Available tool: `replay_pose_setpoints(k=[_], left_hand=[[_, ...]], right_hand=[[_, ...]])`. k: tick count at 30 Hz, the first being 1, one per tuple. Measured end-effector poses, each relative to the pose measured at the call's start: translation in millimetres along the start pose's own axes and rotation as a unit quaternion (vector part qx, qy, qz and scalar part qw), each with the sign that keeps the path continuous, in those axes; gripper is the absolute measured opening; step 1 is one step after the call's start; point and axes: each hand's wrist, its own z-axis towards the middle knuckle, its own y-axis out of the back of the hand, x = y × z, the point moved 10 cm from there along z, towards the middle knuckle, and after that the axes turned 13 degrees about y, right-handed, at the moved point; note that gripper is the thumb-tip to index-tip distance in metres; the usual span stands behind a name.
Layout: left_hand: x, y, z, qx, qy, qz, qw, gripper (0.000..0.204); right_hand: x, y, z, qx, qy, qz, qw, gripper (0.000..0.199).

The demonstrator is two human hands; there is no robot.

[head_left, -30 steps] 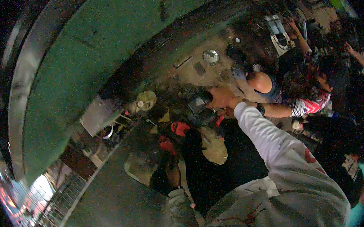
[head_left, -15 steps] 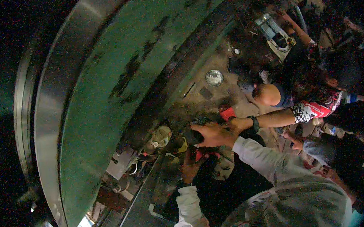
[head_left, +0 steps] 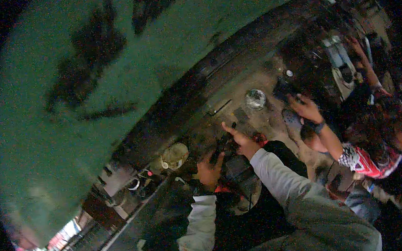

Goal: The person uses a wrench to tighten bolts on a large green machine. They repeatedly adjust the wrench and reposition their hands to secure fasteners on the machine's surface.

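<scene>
Dim, grainy view looking down at a person's two hands over a dirty floor [head_left: 272, 117], with a round silvery disc [head_left: 255, 99] as the landmark. A dark boxy object [head_left: 238, 167] sits below and slightly left of the disc, between the hands and close to the person's dark-clad legs; its exact kind is lost in shadow. How far along the handling is seems hard to judge: nothing looks finished, and the object appears set down, not lifted. The left hand [head_left: 208, 172] is farther below and left of the disc, upright, its thumb parted from the fingers; whether the dark patch in that gap is held cannot be told. The right hand [head_left: 244, 144] is nearer, just below the disc's left side, back upward, index finger stretched up and left, the other fingers seemingly curled, any grip unclear. Its forearm slants in from the lower right; the left one rises from the lower edge. Left of the disc lies a thin rod [head_left: 222, 107], farther down and left a pale round container [head_left: 175, 156]. Right of the disc, a co-worker's hand [head_left: 307, 109] reaches in, fingers spread.
</scene>
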Motion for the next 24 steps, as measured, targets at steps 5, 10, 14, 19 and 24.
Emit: replay_pose_setpoints(k=[5, 10, 14, 19, 24], left_hand=[[80.2, -27.8, 29.0, 0.002, 0.035, 0.041, 0.999, 0.035], [174.0, -69.2, 100.1, 0.021, 0.005, 0.17, 0.985, 0.032], [259.8, -121.0, 150.0, 0.041, -0.02, 0.213, 0.976, 0.039], [364.9, -222.0, 250.1, 0.127, -0.057, 0.153, 0.978, 0.036], [361.5, -303.7, 281.4, 0.324, -0.083, -0.114, 0.936, 0.05]], right_hand=[[-77.5, 113.9, 147.4, 0.038, 0.08, -0.245, 0.965, 0.069], [-61.3, 244.9, 301.7, -0.066, 0.211, -0.695, 0.684, 0.071], [-56.0, 198.3, 337.2, -0.018, 0.256, -0.804, 0.537, 0.055], [-90.4, 194.6, 422.3, 0.016, 0.207, -0.941, 0.269, 0.049], [-63.3, 209.1, 421.4, -0.048, 0.233, -0.946, 0.221, 0.046]])
